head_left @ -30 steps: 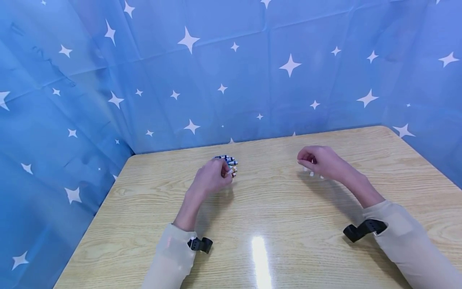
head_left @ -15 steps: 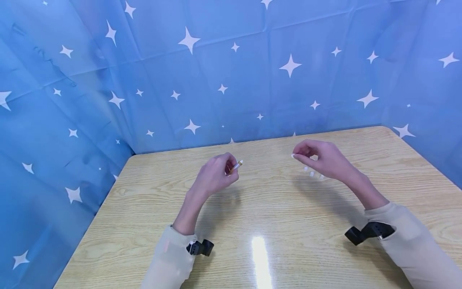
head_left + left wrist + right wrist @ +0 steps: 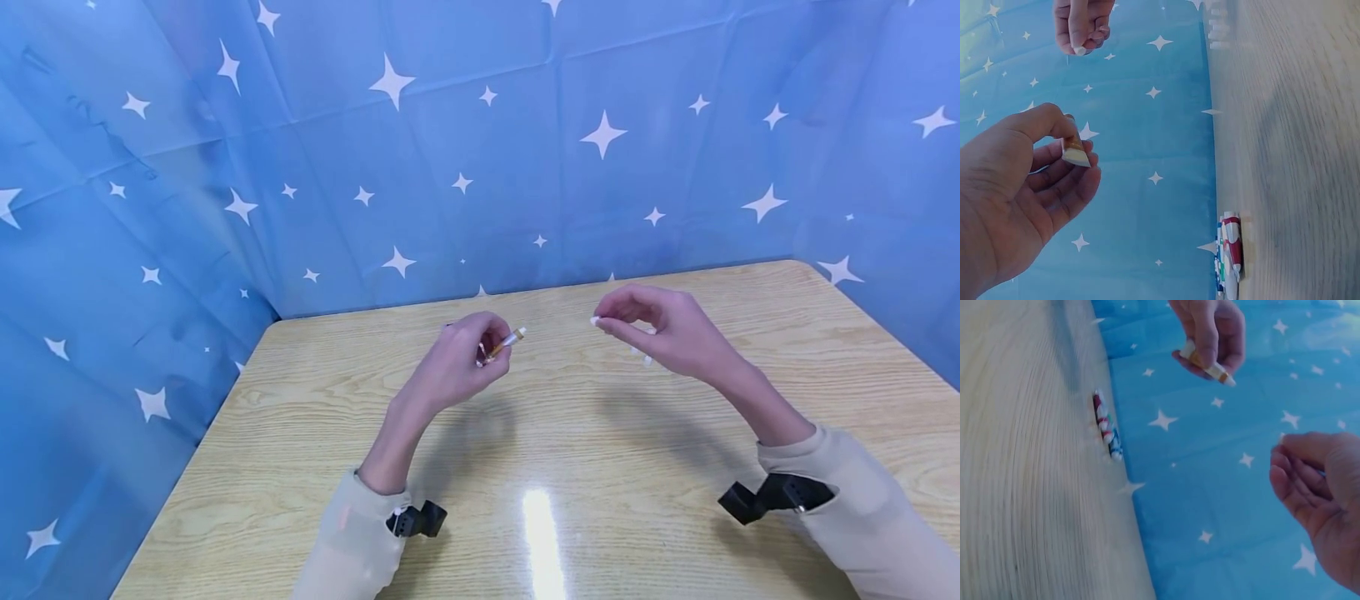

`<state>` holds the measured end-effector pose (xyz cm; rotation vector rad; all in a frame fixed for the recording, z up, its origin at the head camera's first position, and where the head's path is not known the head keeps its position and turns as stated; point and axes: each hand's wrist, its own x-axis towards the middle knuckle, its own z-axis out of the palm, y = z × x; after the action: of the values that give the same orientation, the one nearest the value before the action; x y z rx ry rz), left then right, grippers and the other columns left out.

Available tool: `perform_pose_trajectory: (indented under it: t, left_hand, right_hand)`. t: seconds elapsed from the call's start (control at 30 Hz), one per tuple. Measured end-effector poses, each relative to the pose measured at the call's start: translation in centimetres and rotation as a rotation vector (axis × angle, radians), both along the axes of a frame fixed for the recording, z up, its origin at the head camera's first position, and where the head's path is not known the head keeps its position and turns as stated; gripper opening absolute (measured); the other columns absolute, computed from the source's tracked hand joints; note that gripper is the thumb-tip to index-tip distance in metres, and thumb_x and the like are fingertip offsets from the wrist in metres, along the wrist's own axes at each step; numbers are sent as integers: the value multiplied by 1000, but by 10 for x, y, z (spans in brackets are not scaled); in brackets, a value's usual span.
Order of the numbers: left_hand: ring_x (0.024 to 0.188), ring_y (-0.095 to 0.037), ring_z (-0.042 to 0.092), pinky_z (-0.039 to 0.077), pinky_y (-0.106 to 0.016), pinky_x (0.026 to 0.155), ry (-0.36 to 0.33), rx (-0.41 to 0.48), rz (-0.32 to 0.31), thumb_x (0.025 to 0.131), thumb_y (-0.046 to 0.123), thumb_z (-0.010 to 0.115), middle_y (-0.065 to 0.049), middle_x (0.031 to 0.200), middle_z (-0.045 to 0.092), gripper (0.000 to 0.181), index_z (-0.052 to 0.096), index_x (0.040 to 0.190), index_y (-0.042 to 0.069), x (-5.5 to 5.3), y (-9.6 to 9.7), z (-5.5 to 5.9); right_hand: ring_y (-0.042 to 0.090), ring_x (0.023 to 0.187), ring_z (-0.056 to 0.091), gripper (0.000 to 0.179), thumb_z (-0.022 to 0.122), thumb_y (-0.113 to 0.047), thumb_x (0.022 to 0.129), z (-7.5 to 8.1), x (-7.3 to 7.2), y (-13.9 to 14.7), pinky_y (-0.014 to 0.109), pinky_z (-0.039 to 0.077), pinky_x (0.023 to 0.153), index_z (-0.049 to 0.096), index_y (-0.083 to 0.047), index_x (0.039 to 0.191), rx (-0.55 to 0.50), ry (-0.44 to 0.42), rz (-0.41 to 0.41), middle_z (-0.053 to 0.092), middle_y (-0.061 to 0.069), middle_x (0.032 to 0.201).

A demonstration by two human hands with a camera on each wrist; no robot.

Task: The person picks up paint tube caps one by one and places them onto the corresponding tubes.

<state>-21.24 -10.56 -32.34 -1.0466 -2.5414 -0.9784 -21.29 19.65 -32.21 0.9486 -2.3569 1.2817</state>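
Above the table, my left hand (image 3: 461,362) pinches a small paint tube (image 3: 512,339) with an orange-brown band, its white tip pointing up and to the right. Its flat crimped end shows in the left wrist view. To the right, my right hand (image 3: 663,329) holds a tiny white cap (image 3: 596,320) between thumb and fingertips. The cap and the tube are apart. Several other paint tubes (image 3: 1107,428) lie in a row on the table, mostly hidden behind my left hand in the head view.
Under my right hand, several small white caps (image 3: 648,360) lie on the wooden table (image 3: 300,433). Behind the table hangs a blue curtain (image 3: 480,133) with white stars. Each sleeve carries a black wrist camera (image 3: 417,518).
My left hand has lifted the paint tube off the row and moved it rightward. My right hand has risen with a white cap and shifted left, narrowing the gap between the hands.
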Motion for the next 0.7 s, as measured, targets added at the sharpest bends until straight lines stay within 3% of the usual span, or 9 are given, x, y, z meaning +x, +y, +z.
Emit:
perform_pose_trajectory:
  t: [0.47, 0.7]
  left_hand:
    - [79, -10, 60, 53, -19, 70, 19, 59, -158, 96, 2, 64, -4, 96, 64, 10, 65, 107, 1, 16, 11, 15]
    - [82, -11, 59, 54, -24, 71, 40, 44, -190, 98, 2, 64, -4, 97, 64, 9, 66, 106, 1, 23, 16, 19]
  right_hand:
    - [12, 82, 67, 23, 70, 11, 89, 12, 22, -24, 19, 54, 78, 71, -5, 105, -90, 42, 100, 72, 7, 95]
    - [13, 83, 67, 19, 71, 6, 91, 10, 27, -30, 21, 54, 77, 71, -6, 106, -124, 36, 126, 71, 8, 94]
